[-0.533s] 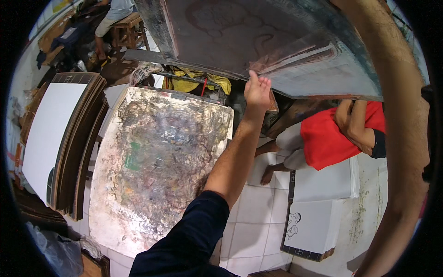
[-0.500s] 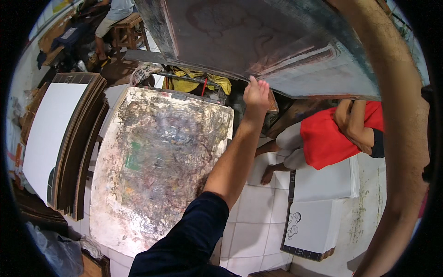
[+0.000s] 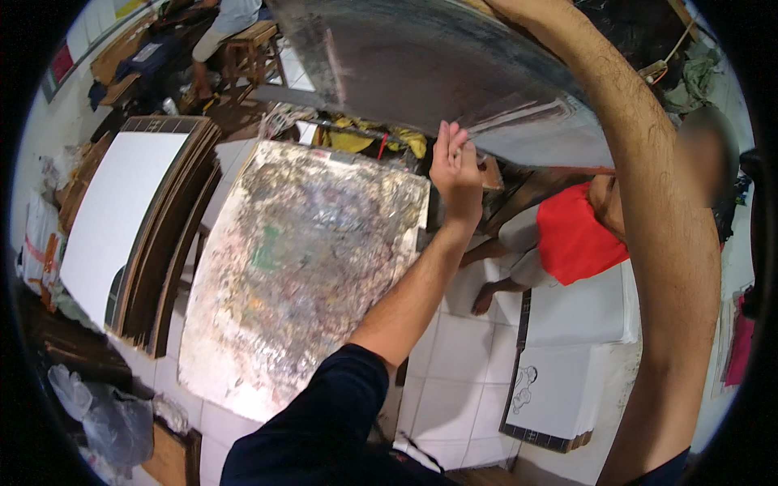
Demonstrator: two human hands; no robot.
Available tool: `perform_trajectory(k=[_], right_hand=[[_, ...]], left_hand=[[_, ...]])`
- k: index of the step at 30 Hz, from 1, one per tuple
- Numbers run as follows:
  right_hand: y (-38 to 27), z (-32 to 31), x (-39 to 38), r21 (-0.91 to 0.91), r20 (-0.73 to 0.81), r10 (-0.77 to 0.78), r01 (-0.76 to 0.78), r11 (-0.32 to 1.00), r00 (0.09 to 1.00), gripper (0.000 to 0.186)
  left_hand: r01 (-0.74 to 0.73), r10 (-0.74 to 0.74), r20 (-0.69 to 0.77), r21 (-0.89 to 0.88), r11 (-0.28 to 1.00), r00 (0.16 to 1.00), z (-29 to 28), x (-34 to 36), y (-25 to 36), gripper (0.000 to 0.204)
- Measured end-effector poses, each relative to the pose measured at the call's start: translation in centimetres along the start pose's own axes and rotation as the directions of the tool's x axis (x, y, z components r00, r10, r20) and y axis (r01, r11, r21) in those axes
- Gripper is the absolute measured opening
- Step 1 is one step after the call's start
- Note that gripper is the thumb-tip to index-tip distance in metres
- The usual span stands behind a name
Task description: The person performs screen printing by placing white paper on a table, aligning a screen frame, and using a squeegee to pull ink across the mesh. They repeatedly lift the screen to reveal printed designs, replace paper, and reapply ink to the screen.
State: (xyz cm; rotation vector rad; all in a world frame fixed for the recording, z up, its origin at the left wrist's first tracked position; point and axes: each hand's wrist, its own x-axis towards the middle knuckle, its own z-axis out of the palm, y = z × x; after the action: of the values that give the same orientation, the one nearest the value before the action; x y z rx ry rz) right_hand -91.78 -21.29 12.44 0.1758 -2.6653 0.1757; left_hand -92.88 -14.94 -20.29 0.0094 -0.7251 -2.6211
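A large grey panel (image 3: pixel 454 69) with a faint pale outline, like a printing screen, is tilted up over the far side of a paint-stained board (image 3: pixel 324 243). My left hand (image 3: pixel 459 174) is by the panel's lower edge, palm up and fingers stretched out. It holds nothing, and whether its fingertips touch the panel is unclear. My right arm (image 3: pixel 648 162) arches up along the right side to the panel's top edge. There my right hand (image 3: pixel 506 6) is mostly cut off by the picture's edge, its fingers hidden.
Stacked boards topped with a white sheet (image 3: pixel 130 219) stand at left. Another stack with white sheets (image 3: pixel 555 389), one bearing a line drawing, is at right. A person in a red garment (image 3: pixel 571 235) stands beyond it. Another person sits on a wooden stool (image 3: pixel 251 53). Plastic bags (image 3: pixel 113 421) lie lower left.
The panel has tilted further up and back. My left hand, earlier at its lower edge, has turned with its fingers more upright. My right arm has swung inward, and the whole view has shifted slightly.
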Motion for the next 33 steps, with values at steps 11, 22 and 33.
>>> perform_trajectory(k=[11, 22, 33], right_hand=[[-1.4, 0.1, -2.8, 0.058, -0.097, 0.046, -0.040, 0.998, 0.994, 0.086], [2.7, 3.8, -5.6, -0.054, -0.068, 0.117, -0.121, 0.991, 0.991, 0.101], [6.2, 6.9, -8.5, -0.103, -0.127, 0.140, -0.154, 0.983, 0.982, 0.100]], left_hand=[[-0.358, -0.725, 0.032, 0.884, -0.301, 0.688, -30.2, -28.9, 15.8, 0.083], [-0.024, -0.264, 0.085, 0.974, 0.226, 0.961, -46.7, -17.3, 39.2, 0.040], [-0.133, -0.046, 0.162, 0.578, -0.805, 0.986, -62.8, -3.0, 71.1, 0.038]])
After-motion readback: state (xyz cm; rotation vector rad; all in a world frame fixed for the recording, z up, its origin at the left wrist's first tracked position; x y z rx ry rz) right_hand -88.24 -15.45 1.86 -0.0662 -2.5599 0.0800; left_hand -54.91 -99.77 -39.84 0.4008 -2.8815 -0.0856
